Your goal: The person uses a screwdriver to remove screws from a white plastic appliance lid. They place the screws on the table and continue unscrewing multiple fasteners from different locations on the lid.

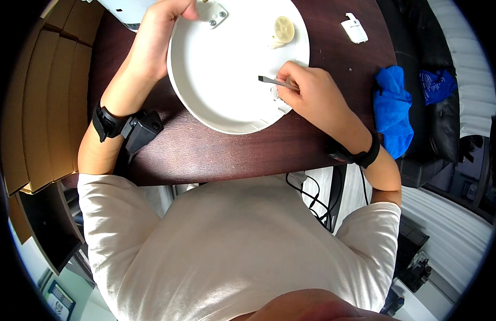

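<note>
A round white casing (221,80) with a raised rim lies on the dark wooden table. My left hand (158,37) grips its upper left rim, thumb over the edge and fingers hidden beneath. Inside it, near the thumb, sits a small white plate with screws (215,16). A yellowish, spoked round part (284,30) stands toward the casing's right side. My right hand (309,88) is closed around a flat-head screwdriver (272,81) at the lower right rim, with the flat metal tip pointing left over the casing. The fingers partly cover small white parts beneath them.
A small white plastic piece (355,29) lies on the table (226,155) at the right. Further right is a blue cloth (392,112) by a black seat (419,59). Cardboard boxes (50,107) stand at the left. A white object (127,10) sits at the far left.
</note>
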A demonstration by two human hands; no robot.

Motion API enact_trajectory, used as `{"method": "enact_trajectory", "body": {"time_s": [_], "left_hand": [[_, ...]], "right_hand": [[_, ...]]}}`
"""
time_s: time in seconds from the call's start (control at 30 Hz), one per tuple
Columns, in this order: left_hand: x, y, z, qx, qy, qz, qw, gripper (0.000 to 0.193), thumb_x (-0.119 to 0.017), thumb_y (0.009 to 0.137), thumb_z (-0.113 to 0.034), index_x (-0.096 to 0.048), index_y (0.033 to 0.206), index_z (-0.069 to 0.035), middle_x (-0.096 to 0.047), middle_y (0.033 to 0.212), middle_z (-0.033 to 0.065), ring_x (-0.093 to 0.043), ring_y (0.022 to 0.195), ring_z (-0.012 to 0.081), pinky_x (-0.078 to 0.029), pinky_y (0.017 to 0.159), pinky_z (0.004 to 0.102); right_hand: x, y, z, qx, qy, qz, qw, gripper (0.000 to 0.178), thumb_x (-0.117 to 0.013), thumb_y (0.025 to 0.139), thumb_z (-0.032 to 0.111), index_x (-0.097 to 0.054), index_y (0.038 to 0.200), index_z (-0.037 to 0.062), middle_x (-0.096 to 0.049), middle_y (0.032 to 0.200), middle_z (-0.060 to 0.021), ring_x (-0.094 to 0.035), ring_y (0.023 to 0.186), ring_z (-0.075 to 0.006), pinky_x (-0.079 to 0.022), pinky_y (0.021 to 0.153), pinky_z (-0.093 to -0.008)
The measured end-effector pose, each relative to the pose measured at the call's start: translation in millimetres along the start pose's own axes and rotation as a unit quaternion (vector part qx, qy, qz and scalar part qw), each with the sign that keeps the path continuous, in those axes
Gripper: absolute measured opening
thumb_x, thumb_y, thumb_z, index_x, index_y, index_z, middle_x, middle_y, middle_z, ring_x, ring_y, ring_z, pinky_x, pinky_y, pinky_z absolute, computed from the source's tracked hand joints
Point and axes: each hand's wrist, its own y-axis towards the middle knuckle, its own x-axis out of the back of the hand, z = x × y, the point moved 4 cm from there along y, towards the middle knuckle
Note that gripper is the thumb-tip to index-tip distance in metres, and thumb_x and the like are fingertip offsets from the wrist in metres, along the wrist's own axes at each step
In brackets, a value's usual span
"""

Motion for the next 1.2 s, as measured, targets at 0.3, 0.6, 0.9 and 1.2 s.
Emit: {"method": "enact_trajectory", "body": {"time_s": [0.3, 0.6, 0.9, 1.2], "left_hand": [[-5.7, -2.3, 0.4, 0.005, 0.002, -0.011, 1.000, 0.035, -0.046, 0.082, -0.009, -0.055, 0.114, 0.004, -0.060, 0.098, 0.0097, -0.064, 0.077, 0.0129, -0.057, 0.070, 0.0225], [3.8, 2.5, 3.1, 0.005, -0.004, 0.004, 1.000, 0.041, -0.045, 0.082, -0.008, -0.052, 0.121, 0.004, -0.060, 0.097, 0.0093, -0.064, 0.077, 0.0130, -0.057, 0.073, 0.0244], [-1.6, -0.1, 1.6, 0.005, -0.019, 0.008, 1.000, 0.044, -0.045, 0.082, -0.007, -0.051, 0.124, 0.004, -0.060, 0.095, 0.0094, -0.063, 0.078, 0.0137, -0.056, 0.072, 0.0248], [-18.6, -12.4, -9.7, -0.030, -0.014, -0.079, 0.996, 0.044, -0.044, 0.090, -0.025, -0.056, 0.118, 0.006, -0.064, 0.100, 0.0145, -0.066, 0.078, 0.0182, -0.054, 0.068, 0.0259]], "right_hand": [[-1.1, -1.0, -19.3, -0.055, 0.151, 0.066, 0.985, 0.021, -0.058, 0.092, 0.019, -0.060, 0.085, -0.0002, -0.053, 0.055, -0.0061, -0.042, 0.049, -0.0088, -0.033, 0.048, -0.0282], [-2.4, 1.4, -28.7, -0.071, 0.163, 0.077, 0.981, 0.024, -0.058, 0.092, 0.022, -0.062, 0.088, -0.0009, -0.056, 0.057, -0.0052, -0.046, 0.051, -0.0085, -0.035, 0.049, -0.0276], [-0.5, 1.9, -24.4, -0.077, 0.120, 0.058, 0.988, 0.028, -0.062, 0.090, 0.024, -0.060, 0.083, -0.0032, -0.057, 0.060, -0.0104, -0.049, 0.051, -0.0109, -0.037, 0.049, -0.0288], [-4.4, 4.2, -36.4, -0.077, 0.124, 0.083, 0.986, 0.030, -0.060, 0.091, 0.025, -0.060, 0.078, -0.0023, -0.054, 0.058, -0.0081, -0.046, 0.051, -0.0107, -0.037, 0.049, -0.0300]]}}
